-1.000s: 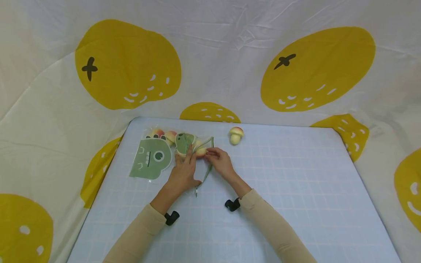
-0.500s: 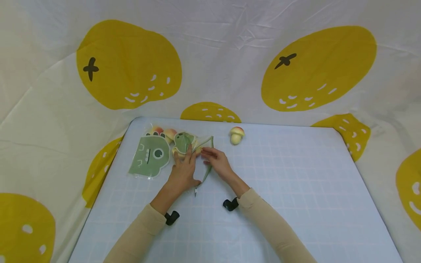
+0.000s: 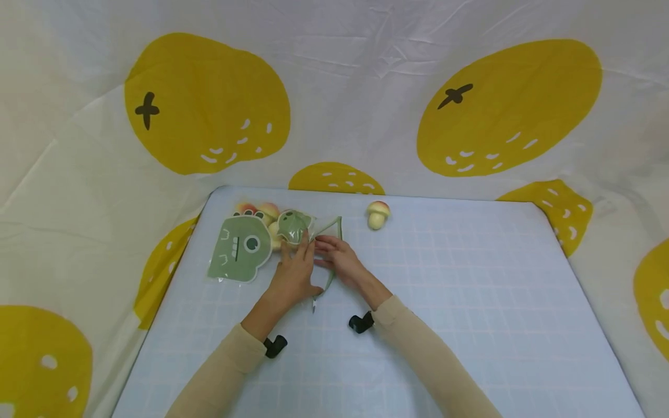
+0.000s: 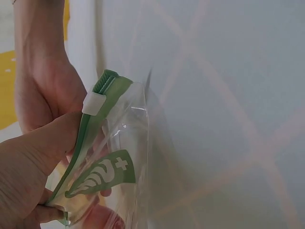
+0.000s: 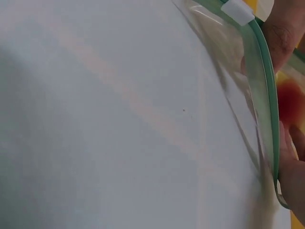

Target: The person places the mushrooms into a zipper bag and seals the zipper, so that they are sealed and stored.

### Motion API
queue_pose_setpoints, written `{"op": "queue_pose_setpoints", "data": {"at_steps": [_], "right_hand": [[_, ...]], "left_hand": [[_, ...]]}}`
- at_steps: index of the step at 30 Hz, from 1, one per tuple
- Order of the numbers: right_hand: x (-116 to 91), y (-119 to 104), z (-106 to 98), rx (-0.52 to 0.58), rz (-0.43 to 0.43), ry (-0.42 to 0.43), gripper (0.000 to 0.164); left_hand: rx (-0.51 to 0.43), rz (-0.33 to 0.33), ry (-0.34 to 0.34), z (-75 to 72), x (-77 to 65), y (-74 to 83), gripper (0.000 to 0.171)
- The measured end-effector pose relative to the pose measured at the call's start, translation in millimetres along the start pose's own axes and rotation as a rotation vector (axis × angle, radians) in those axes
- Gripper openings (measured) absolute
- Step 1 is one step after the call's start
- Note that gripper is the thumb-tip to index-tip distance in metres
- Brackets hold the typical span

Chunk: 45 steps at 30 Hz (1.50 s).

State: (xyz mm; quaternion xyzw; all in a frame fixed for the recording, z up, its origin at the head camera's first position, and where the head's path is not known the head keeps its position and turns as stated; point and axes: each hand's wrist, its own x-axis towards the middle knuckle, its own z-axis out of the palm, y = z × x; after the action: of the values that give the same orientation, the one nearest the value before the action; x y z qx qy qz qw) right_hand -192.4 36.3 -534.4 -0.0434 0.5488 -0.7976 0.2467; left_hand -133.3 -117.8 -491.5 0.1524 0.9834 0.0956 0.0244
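Observation:
My left hand (image 3: 291, 278) grips a clear zip bag (image 4: 121, 164) at its green-edged mouth, thumb by the white slider (image 4: 94, 103). The bag's green printed front (image 3: 294, 226) lies beyond the fingers. My right hand (image 3: 342, 261) reaches into the mouth from the right, fingers extended. A toy mushroom (image 4: 102, 218) with a red cap shows through the film by the fingertips. In the right wrist view, a red cap (image 5: 288, 100) sits blurred behind the green zip strip (image 5: 269, 90). My hands hide most of the bag's inside.
Left of the hands lies a green one-eyed monster bag (image 3: 241, 249), with toy mushrooms (image 3: 268, 211) showing along its upper right. Another toy mushroom (image 3: 377, 215) stands at the back of the pale checked table (image 3: 470, 290). A fruit-printed cloth (image 3: 355, 116) hangs behind.
My right hand has moved left, further into the bag's mouth. The mushroom cap seen at its fingertips is now hidden in the head view. My left hand stays about where it was.

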Motion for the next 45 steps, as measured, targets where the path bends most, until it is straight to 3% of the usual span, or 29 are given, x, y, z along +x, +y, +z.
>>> {"op": "queue_pose_setpoints", "data": {"at_steps": [9,15,22,34,45], "right_hand": [[7.0,-1.5,1.4,0.015,0.069,0.004,0.053],[2.5,-2.9,-1.8,0.049,0.072,0.014,0.053],[-17.1,-18.6,-16.6,-0.17,-0.036,0.045,0.047],[-52.2,-44.9,-50.1,-0.4,-0.15,0.109,0.046],[-58.8,-57.6,-75.9,-0.63,-0.236,0.282,0.04]], "left_hand": [[0.006,0.01,0.018,-0.9,-1.1,2.0,0.125],[-0.046,-0.019,-0.023,-1.0,-0.8,1.2,0.123],[-0.051,-0.029,-0.041,-0.1,-1.2,-0.3,0.124],[-0.059,-0.034,-0.048,3.0,-2.8,-1.1,0.125],[-0.054,-0.016,-0.028,1.8,-3.8,-0.9,0.125]]}}
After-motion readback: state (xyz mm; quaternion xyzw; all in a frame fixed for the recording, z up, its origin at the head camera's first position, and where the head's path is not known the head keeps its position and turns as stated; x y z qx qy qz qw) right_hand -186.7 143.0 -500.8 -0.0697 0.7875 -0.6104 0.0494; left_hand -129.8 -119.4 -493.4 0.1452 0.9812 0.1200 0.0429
